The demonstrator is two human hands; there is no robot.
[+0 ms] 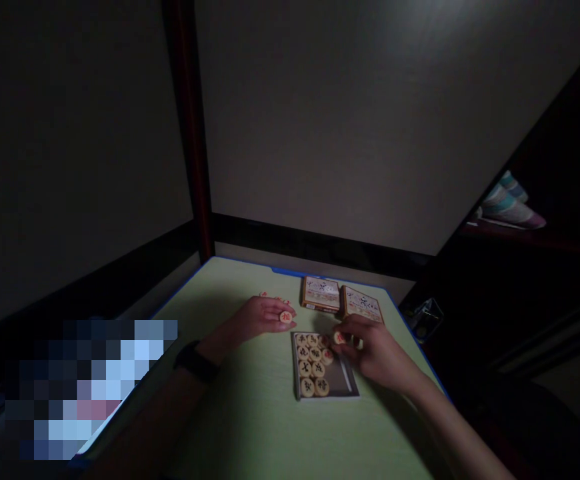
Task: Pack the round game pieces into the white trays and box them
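Observation:
My left hand (263, 315) lies on the green table (250, 427) with its fingers curled on a round wooden chess piece (285, 317) marked in red. My right hand (373, 353) hovers over the right side of a shallow grey tray (343, 385) and pinches another round piece (339, 338) at its fingertips. Several round pieces (313, 363) with black and red marks lie in rows in the tray's left part. A dark band sits on my left wrist (196, 361).
Two brown printed box halves (320, 293) (361, 305) lie side by side behind the tray. A few loose pieces (263, 294) rest beyond my left hand. The table has a blue edge (290, 271); a dark post (193, 133) and walls stand behind. A blurred patch covers the lower left.

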